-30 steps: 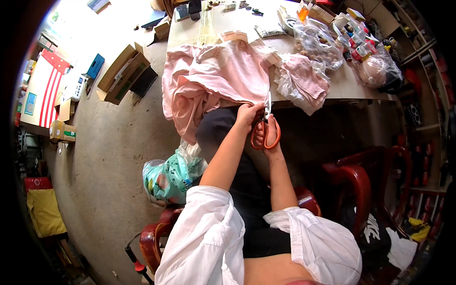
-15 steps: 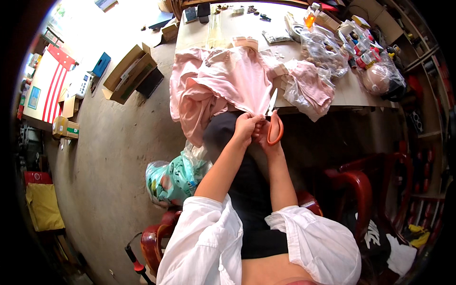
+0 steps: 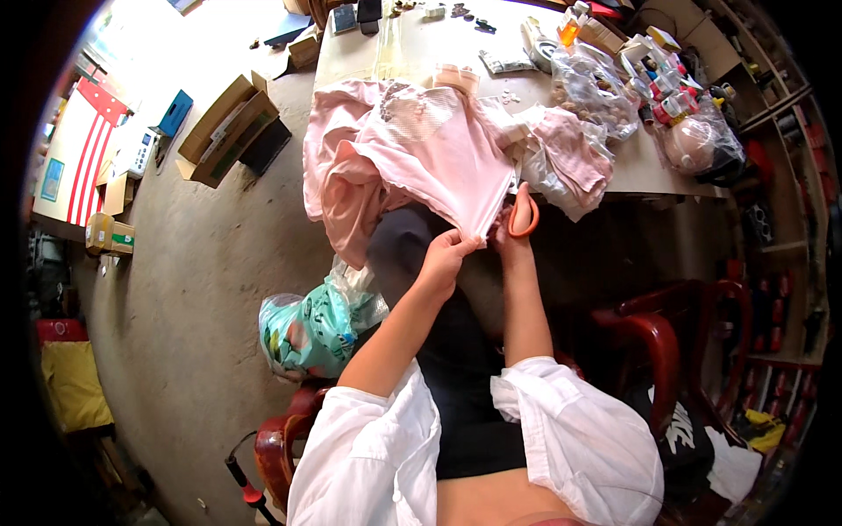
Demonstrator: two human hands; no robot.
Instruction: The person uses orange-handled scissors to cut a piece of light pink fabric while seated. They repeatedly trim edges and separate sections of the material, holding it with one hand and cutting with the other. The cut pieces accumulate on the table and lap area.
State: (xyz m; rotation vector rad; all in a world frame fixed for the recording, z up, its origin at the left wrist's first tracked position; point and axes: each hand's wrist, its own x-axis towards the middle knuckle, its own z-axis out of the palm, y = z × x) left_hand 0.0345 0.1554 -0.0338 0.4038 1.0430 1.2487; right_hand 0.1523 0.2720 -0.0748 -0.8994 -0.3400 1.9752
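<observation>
A pink garment [image 3: 438,167] with a lace-like patterned panel spreads over the table's near edge and drapes down over my dark-clad knee. Its lower corner is pinched between the thumb and fingers of my left hand [image 3: 445,256], and the cloth is pulled taut toward me. Just right of that corner, my right hand [image 3: 509,230] is closed around orange-handled scissors [image 3: 534,216]. The handle loop sticks out on the hand's right side. The blades are mostly hidden beside the garment's edge, and so are some of the right fingers.
Beyond the garment stands a pale table [image 3: 351,61]. At its right lie pink cloth in a plastic bag [image 3: 574,158] and other filled bags [image 3: 596,96]. A green patterned bag [image 3: 307,329] sits on the floor left of my legs, and an open carton [image 3: 224,123] stands farther left. Red wooden chair arms [image 3: 645,329] are at right.
My left hand has drawn the garment's corner slightly down toward me, stretching the cloth. My right hand and the scissors have shifted right, and the blades, visible before, are now mostly hidden.
</observation>
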